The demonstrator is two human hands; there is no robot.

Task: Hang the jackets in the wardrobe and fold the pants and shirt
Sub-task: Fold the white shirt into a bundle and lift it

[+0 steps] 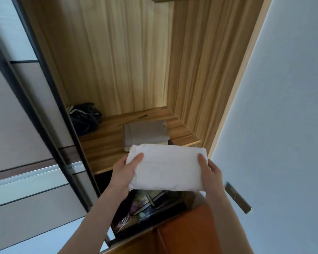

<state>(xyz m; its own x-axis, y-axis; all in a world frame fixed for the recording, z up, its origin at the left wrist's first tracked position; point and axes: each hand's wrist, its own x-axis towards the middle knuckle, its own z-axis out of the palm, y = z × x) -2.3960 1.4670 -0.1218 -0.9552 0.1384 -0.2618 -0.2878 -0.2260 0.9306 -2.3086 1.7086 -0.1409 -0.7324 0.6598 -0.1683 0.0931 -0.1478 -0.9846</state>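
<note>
Grey folded cloth (145, 132) on wardrobe shelf (103, 149)

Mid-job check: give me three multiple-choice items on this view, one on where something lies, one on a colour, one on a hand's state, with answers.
1. Where does the dark bundle lie?
A. back left of the shelf
B. front right of the shelf
C. on the rail

2. What colour is the folded cloth held in both hands?
A. red
B. white
C. black

3. How is the left hand?
A. hanging idle
B. flat on the shelf
C. gripping the cloth's end

Answers: 1 A, it sits by the left wall at the back. 2 B, the cloth is plainly white. 3 C, its thumb lies on top, as does the right hand's.
</note>
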